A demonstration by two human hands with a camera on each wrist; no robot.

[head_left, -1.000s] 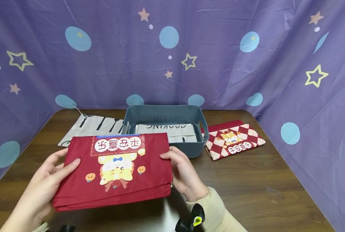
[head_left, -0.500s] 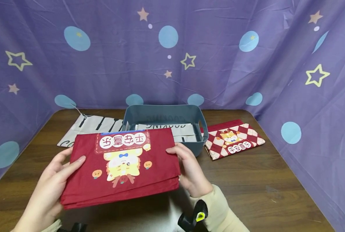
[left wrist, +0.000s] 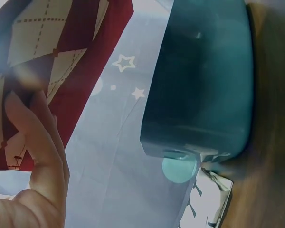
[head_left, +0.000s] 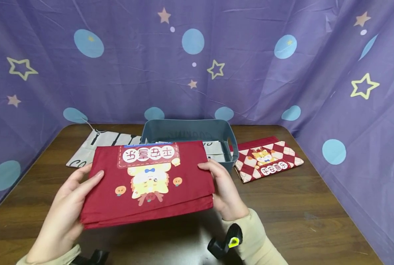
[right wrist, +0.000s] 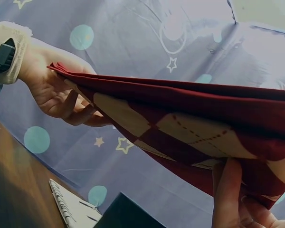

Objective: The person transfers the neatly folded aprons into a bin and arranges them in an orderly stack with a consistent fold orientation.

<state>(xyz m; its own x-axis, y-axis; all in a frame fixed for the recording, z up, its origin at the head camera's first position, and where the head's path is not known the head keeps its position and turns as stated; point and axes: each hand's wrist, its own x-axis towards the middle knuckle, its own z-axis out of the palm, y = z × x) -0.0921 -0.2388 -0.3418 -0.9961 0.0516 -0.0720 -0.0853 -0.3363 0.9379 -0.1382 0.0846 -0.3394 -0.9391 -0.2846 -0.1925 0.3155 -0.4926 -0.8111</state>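
Note:
A folded red cloth (head_left: pixel 109 176), printed with an upside-down yellow cartoon animal and white character badges, is held up above the table. My left hand (head_left: pixel 66 206) grips its left end, thumb on top and fingers underneath. At the right end my right hand (head_left: pixel 228 191) pinches the edge the same way. In the left wrist view the cloth's underside (left wrist: pixel 35 45) shows red and cream diamonds over the left fingers. The right wrist view has the cloth (right wrist: pixel 194 109) edge-on, sagging slightly, between both hands. Its far edge overlaps the blue-grey bin (head_left: pixel 157 129) in the head view.
Folded white cloths (head_left: pixel 215 150) lettered "COOKING" lie inside the bin. Left of it is a white cloth (head_left: pixel 87 149) printed with utensils, a cord at its corner. A folded diamond-patterned cloth (head_left: pixel 266 160) lies to the right. A purple curtain (head_left: pixel 197 99) hangs behind the wooden table (head_left: pixel 283 217).
Both hands have carried the folded red cloth rightward and slightly up toward the bin, where it now covers more of the white cloths inside. The cloths on the table have stayed put.

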